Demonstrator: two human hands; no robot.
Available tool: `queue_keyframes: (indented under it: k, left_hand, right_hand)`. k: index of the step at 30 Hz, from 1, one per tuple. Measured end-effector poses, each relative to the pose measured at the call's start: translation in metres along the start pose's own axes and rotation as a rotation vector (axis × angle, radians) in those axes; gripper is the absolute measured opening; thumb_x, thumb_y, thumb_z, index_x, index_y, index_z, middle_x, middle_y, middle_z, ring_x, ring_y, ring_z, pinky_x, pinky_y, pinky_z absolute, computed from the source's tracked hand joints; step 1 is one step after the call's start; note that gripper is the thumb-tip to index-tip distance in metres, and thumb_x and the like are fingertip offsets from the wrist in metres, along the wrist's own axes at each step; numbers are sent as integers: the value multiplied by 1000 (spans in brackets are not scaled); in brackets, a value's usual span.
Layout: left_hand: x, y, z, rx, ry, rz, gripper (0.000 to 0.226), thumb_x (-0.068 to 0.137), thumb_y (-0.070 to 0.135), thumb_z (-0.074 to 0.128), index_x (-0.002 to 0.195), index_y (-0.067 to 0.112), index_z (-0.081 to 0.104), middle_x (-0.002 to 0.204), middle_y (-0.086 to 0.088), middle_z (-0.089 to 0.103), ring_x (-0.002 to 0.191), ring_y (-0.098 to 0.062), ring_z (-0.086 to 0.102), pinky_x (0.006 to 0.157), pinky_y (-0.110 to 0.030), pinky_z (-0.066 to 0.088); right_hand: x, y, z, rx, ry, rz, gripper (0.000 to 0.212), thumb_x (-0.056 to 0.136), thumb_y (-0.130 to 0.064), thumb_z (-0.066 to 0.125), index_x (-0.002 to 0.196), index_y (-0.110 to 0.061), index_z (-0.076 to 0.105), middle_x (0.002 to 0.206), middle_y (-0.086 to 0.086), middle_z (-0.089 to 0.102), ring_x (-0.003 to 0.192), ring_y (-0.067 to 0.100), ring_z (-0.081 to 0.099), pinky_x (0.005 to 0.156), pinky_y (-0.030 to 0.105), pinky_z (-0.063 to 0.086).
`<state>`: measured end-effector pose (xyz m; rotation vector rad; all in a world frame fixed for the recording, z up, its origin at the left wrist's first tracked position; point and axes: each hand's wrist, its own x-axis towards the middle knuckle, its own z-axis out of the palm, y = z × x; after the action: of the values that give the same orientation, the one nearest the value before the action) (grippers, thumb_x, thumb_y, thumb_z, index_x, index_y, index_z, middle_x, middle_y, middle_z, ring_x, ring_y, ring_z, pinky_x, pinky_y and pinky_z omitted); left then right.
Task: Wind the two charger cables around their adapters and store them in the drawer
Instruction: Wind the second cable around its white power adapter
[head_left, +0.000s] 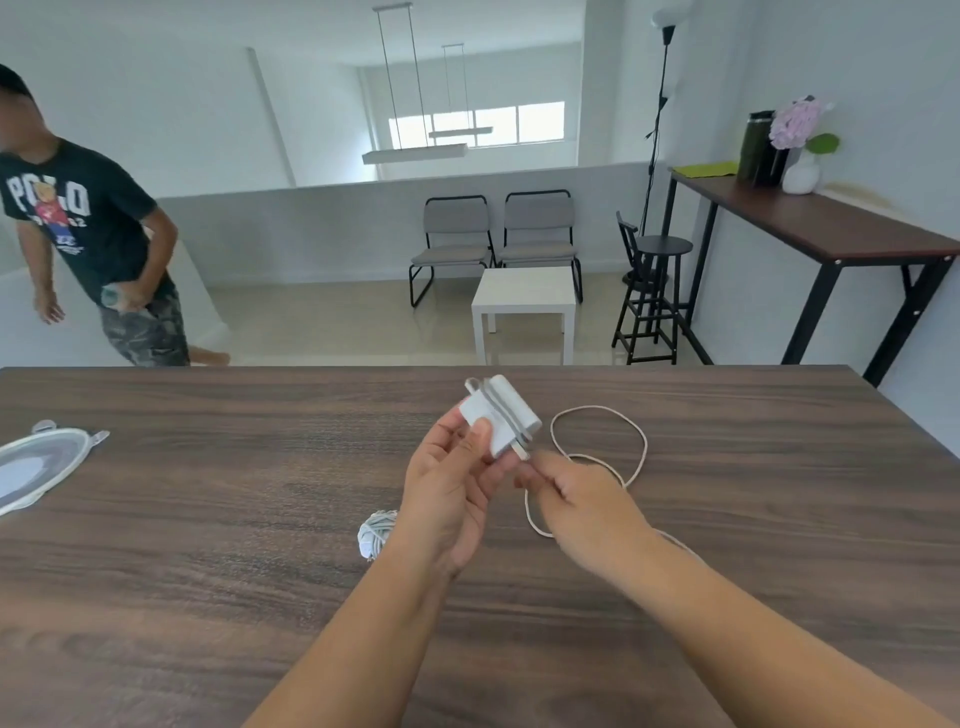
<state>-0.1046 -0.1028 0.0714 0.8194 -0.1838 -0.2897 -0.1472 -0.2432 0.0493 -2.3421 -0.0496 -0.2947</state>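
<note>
- Left hand (447, 483) grips white adapter (500, 415) above worktop (208, 545), long axis tilted up-left, two cable turns around it.
- Right hand (576, 499) pinches cable (597, 452); slack looped on worktop.
- Wound charger (375, 532) lies beside left wrist.

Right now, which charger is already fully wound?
The charger on the table, a tight bundle beside the left wrist. The held adapter still trails loose cable.

Wound charger (375, 532) left of cable (597, 457)
</note>
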Motion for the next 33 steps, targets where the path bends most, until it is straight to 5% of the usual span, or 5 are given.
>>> queue_keyframes:
  k: [5, 12, 19, 27, 33]
  left_hand:
    - [7, -3, -6, 317, 147, 132, 29, 85, 3, 67, 113, 9, 60, 104, -10, 62, 85, -16, 69, 66, -26, 59]
    - [5, 3, -17, 761, 76, 266, 41, 72, 22, 80, 110, 24, 64, 93, 12, 73, 83, -17, 68, 75, -40, 60]
    - [-3, 14, -20, 1078, -106, 338, 44, 78, 12, 78, 116, 30, 65, 101, 11, 67, 82, -4, 63, 70, -22, 53]
    - [-14, 23, -23, 1185, -364, 372, 48, 80, 15, 75, 126, 28, 64, 98, 7, 62, 87, -14, 64, 79, -27, 53]
    - [-17, 25, -15, 1081, -399, 354, 48, 83, 13, 73, 127, 29, 63, 104, 10, 65, 93, -16, 64, 87, -32, 54]
  right_hand:
    - [-12, 0, 2, -348, -2, -106, 25, 98, -42, 30, 106, -28, 49, 89, 5, 69, 88, 33, 62, 69, 39, 50]
    - [-10, -19, -32, -533, -81, -199, 29, 99, -42, 29, 102, -24, 51, 93, 5, 67, 90, 32, 62, 69, 38, 45]
    - [13, -21, -76, -626, -86, -373, 35, 96, -50, 31, 97, -29, 59, 84, -9, 68, 82, 18, 62, 69, 34, 50]
    - [34, -6, -93, -268, 62, -481, 27, 84, -55, 57, 81, -33, 72, 59, -26, 59, 54, -1, 51, 53, 18, 39]
    - [35, 8, -68, 269, 22, -265, 18, 79, -43, 65, 75, -27, 72, 71, -4, 70, 62, 7, 57, 63, 16, 44]
